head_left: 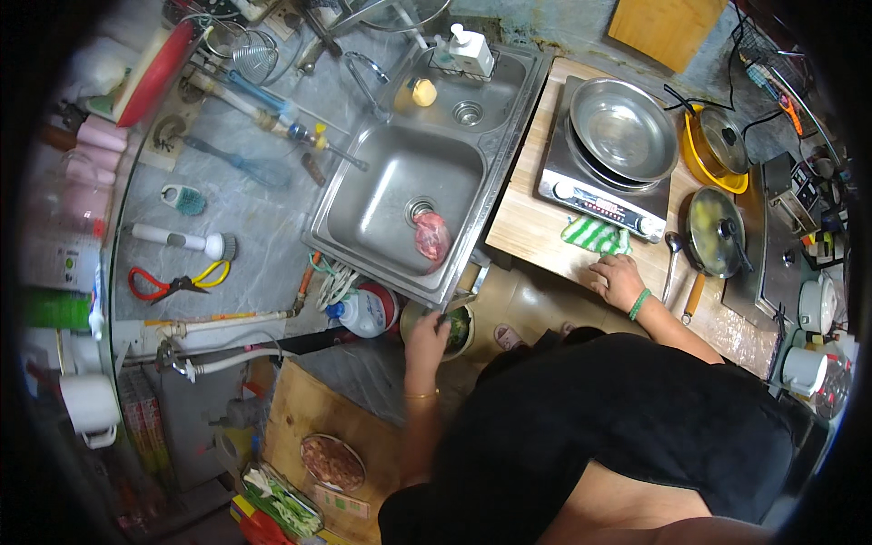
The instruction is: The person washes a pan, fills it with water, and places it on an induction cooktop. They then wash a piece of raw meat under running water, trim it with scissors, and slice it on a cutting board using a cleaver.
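My left hand (pixel 427 343) is low, just in front of the sink's near edge, over a round container (pixel 471 332) with dark green contents. Its fingers are curled around something small and dark that I cannot make out. On the wooden counter, my right hand (pixel 618 280) lies with fingers apart, holding nothing, close to a green-and-white striped cloth (pixel 596 235). A ladle (pixel 672 259) lies to the right of that hand. In the steel sink (pixel 363 195), a piece of raw meat (pixel 432 238) lies beside the drain.
An induction cooker (pixel 581 195) bears a steel pan (pixel 624 127). Right of it are a lidded pan (pixel 713 232) and a yellow basin (pixel 695 168). Red-and-yellow scissors (pixel 182 285) lie left of the sink. A wooden board (pixel 300 400) holds a bowl of meat (pixel 332 461).
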`<state>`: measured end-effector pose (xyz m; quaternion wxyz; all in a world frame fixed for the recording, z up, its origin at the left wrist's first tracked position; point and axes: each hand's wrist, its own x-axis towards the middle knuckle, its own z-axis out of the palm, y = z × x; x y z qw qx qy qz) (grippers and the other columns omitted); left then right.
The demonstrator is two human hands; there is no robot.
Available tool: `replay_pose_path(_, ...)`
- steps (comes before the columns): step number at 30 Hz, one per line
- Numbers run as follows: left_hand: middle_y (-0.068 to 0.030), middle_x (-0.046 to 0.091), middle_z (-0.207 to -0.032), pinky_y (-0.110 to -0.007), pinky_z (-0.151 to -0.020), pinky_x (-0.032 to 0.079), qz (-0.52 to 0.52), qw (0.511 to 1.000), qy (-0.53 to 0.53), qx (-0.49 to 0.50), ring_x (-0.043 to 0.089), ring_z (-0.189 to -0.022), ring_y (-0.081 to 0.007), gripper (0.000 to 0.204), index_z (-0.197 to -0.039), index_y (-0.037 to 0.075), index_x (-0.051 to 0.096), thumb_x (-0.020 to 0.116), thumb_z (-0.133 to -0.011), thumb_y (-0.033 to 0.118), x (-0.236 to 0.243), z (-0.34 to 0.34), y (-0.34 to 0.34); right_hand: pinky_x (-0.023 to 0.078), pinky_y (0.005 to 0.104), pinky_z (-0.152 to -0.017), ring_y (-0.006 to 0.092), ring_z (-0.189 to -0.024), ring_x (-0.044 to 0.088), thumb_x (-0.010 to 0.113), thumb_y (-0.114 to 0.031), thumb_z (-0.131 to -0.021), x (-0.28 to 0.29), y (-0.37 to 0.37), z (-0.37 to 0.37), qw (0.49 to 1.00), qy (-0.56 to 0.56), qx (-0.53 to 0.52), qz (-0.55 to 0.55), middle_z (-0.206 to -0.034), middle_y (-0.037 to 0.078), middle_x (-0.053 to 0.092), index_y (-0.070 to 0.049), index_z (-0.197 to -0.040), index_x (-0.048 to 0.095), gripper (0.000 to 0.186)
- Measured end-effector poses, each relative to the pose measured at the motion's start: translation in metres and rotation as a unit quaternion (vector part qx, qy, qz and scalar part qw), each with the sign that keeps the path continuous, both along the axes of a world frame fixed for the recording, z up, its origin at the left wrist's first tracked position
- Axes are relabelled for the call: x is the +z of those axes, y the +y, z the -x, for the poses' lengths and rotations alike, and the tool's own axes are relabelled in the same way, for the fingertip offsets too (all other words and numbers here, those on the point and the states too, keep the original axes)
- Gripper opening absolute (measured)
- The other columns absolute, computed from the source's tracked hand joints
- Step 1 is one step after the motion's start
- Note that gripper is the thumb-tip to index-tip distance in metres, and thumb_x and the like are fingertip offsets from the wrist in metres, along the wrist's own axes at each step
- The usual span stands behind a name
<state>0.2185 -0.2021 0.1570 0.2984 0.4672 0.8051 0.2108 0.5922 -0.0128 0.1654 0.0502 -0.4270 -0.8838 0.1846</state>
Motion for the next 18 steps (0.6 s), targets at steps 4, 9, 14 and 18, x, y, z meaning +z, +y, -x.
replay_pose_path(4,-0.0221,0.062,-0.099,-0.042,-0.08,0.048,-0.045,0.999,0.018,-0.008,0.06,-0.09,-0.0369,0.036,-0.109,-0.003,0.061,0.064,-0.082,0.02,0.003,0.038,0.053,0.038,0.0419,-0.092,0.0289,-0.099,0.054,0.068,-0.025,-0.076,0.01,0.016,0.043,0.999,-0.021,0.025,0.038,-0.102,0.009,0.062,-0.013,-0.105,0.068,0.031)
replay_pose_path(9,-0.0204,0.064,-0.097,-0.038,-0.076,0.05,-0.057,0.997,0.046,-0.022,0.063,-0.086,-0.0312,0.039,-0.112,-0.002,0.061,0.067,-0.081,0.019,-0.038,0.065,0.104,0.037,0.0417,-0.096,0.029,-0.101,0.054,0.069,-0.026,-0.075,0.011,0.055,0.094,0.996,0.02,0.087,0.015,-0.101,0.009,0.062,-0.014,-0.112,0.064,0.039)
replay_pose_path(14,-0.0201,0.064,-0.104,-0.041,-0.082,0.049,0.016,0.999,0.027,-0.013,0.061,-0.096,-0.0352,0.048,-0.116,0.001,0.058,0.071,-0.078,0.026,-0.081,0.085,0.162,0.044,0.0422,-0.088,0.0289,-0.098,0.057,0.068,-0.021,-0.071,-0.002,0.104,0.15,0.98,0.061,0.188,0.032,-0.1,0.01,0.064,-0.008,-0.085,0.067,0.019)
replay_pose_path(18,-0.0207,0.062,-0.113,-0.041,-0.087,0.049,0.109,0.991,-0.066,0.034,0.062,-0.1,-0.0373,0.058,-0.12,0.0,0.056,0.075,-0.07,0.023,-0.112,0.098,0.219,0.047,0.0388,-0.084,0.0282,-0.091,0.059,0.067,-0.024,-0.075,-0.016,0.123,0.176,0.97,0.131,0.196,0.062,-0.088,0.009,0.063,-0.009,-0.087,0.067,0.02)
